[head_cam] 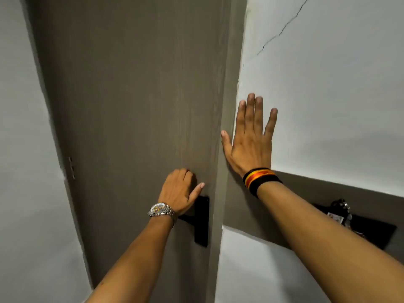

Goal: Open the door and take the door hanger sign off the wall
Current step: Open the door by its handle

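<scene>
A grey-brown wooden door (131, 106) fills the middle of the view and stands closed against its frame (227, 95). A black lock plate (202, 221) with a lever sits on its right side. My left hand (179, 191), with a metal watch on the wrist, rests on the door just above the plate, fingers curled and thumb sticking out, holding nothing. My right hand (249, 141), with a striped wristband, lies flat with fingers spread on the white wall (328, 95) beside the frame. I cannot make out a door hanger sign.
A grey band (328, 193) crosses the right wall below my right hand. On it is a black wall holder (369, 232) with a dark bunch of keys (341, 206) and a small white card, partly hidden by my right forearm. A white wall (26, 171) stands at the left.
</scene>
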{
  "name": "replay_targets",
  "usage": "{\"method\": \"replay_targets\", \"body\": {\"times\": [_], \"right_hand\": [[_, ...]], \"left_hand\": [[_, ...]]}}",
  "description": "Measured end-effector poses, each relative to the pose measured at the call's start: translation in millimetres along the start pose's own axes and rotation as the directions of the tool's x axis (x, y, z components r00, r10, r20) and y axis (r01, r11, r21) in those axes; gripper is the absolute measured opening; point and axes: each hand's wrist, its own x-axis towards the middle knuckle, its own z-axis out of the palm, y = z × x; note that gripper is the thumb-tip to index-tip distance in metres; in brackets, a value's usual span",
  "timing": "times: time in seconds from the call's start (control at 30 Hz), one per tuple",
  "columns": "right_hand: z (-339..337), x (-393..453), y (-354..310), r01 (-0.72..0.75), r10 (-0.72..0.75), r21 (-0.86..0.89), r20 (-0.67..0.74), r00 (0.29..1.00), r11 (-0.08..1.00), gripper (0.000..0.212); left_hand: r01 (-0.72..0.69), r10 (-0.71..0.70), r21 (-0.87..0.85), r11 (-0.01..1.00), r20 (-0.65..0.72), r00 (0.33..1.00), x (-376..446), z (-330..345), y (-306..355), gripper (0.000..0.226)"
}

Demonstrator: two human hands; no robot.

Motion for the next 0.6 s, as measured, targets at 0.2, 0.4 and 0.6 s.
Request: {"method": "replay_targets", "body": {"times": [0.2, 0.4, 0.6], "right_hand": [[5.4, 6.2, -3.5, 0.001, -0.005, -0.059, -0.073, 0.997, 0.998, 0.085], [13.3, 7.7, -4.1, -0.006, -0.005, -0.092, -0.119, 0.993, 0.996, 0.086], [12.8, 9.0, -4.3, -0.028, 0.015, -0.092, -0.14, 0.99, 0.995, 0.087]], "left_hand": [[0.006, -0.011, 0.026, 1.0, 0.195, 0.981, -50.9, 58.7, -12.9, 0.069], [0.076, -0.084, 0.045, 0.996, 0.244, 0.966, -72.4, 92.9, -8.3, 0.07], [0.389, -0.337, -0.153, 0.908, 0.283, 0.898, -81.7, 96.6, 7.3, 0.068]]}}
